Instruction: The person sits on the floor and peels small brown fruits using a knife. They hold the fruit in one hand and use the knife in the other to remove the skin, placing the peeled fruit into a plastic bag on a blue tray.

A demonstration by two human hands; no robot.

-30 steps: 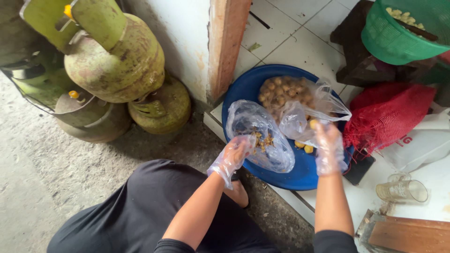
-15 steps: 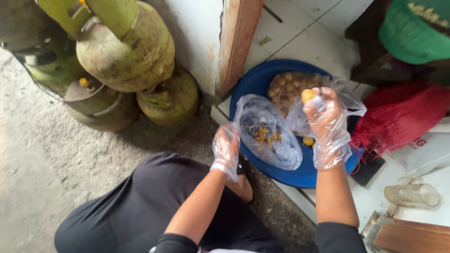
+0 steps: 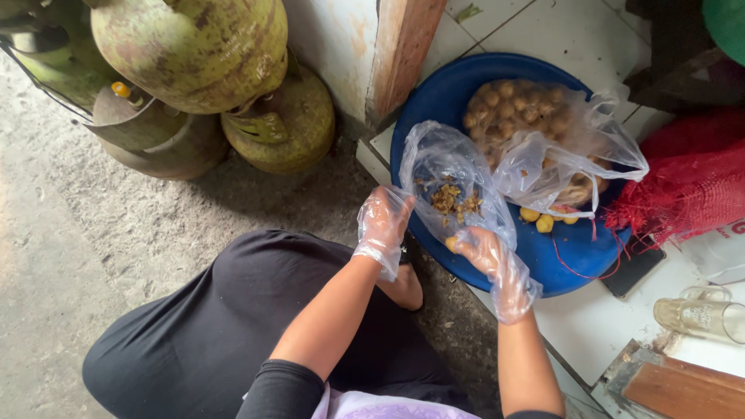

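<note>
A clear bag [image 3: 450, 182] with brown peelings [image 3: 452, 200] inside lies on the near left part of a blue basin [image 3: 570, 260]. The left hand [image 3: 382, 225], in a thin plastic glove, pinches the bag's left edge between closed fingers and holds it up. The right hand [image 3: 485, 248], gloved the same way, sits at the bag's near edge with its fingers curled around a small yellow fruit [image 3: 452, 243]; the fruit touches the bag's lower rim.

Just beside it, further back in the basin, a second clear bag [image 3: 563, 147] lies open and crumpled, holding a heap of round brown fruit [image 3: 516, 109]. A few peeled yellow fruits [image 3: 541, 221] lie loose on the basin's bottom, right of the first bag.

The basin rests on a white tiled floor [image 3: 574, 31], at the edge of a step down to bare concrete [image 3: 70, 233]. A red mesh sack [image 3: 683, 178] touches the basin's right rim. A glass [image 3: 698, 316] lies on its side near the lower right. Left of a wooden post [image 3: 403, 54], green gas cylinders [image 3: 202, 46] stand together on the concrete.
</note>
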